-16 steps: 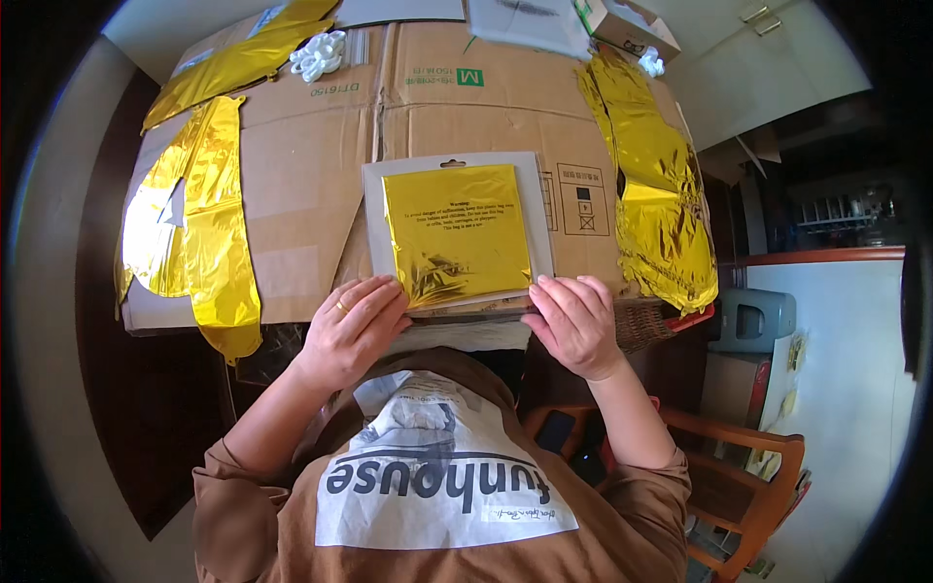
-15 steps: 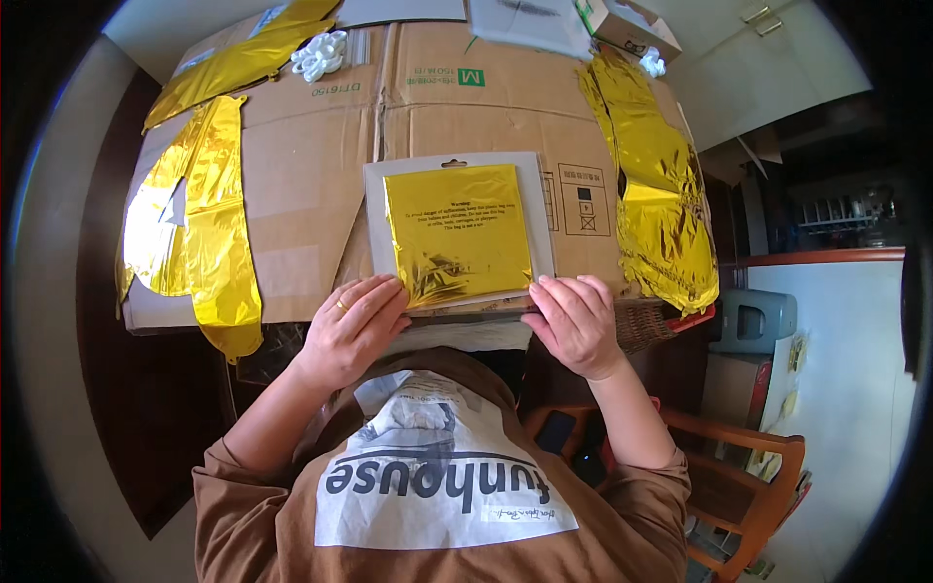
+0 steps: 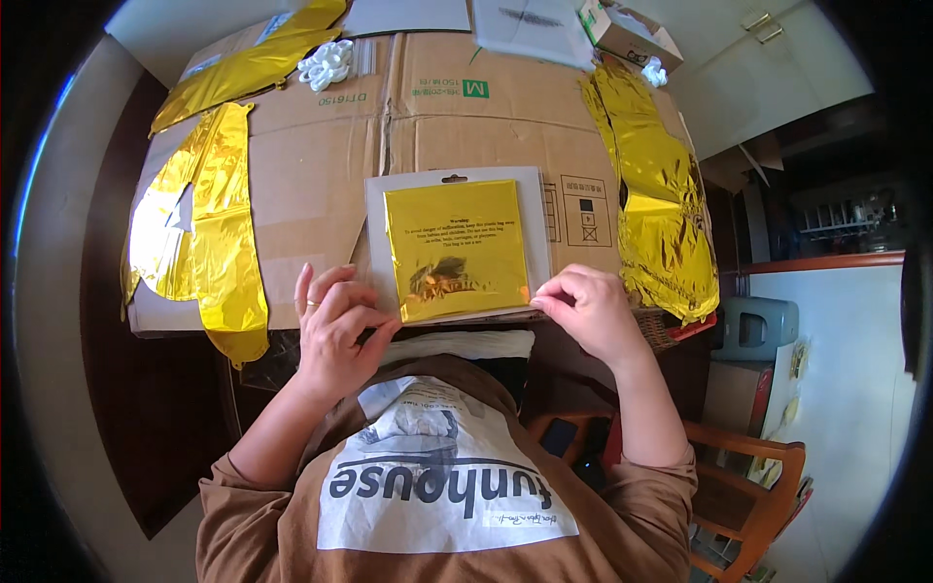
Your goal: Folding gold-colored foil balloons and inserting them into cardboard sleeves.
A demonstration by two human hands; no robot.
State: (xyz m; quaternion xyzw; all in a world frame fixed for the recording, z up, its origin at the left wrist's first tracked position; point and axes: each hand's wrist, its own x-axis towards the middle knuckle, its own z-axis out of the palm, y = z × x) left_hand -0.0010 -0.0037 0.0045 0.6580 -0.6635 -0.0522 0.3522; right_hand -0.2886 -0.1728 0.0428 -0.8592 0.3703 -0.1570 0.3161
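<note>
A flat packet (image 3: 457, 243) lies in front of me on the cardboard: folded gold foil in clear plastic with printed text, over a pale backing with a hang hole at the far edge. My left hand (image 3: 337, 330) pinches its near left corner between thumb and index finger, the other fingers raised and bent. At the near right corner, my right hand (image 3: 588, 306) grips the packet's edge between thumb and curled fingers. Deflated gold foil balloons lie to either side, one left (image 3: 224, 214) hanging over the near edge, and another crumpled one right (image 3: 661, 204).
The flattened cardboard (image 3: 301, 175) covers the table. Along its far side are another gold foil piece (image 3: 243, 73), a white ribbon bundle (image 3: 326, 65), white sheets (image 3: 408, 15) and a small open box (image 3: 632, 34). A wooden chair (image 3: 748, 457) stands at my right.
My left hand's fingers have lifted off the packet's edge, leaving thumb and index finger at the corner. My right hand's fingers have curled in at the other corner.
</note>
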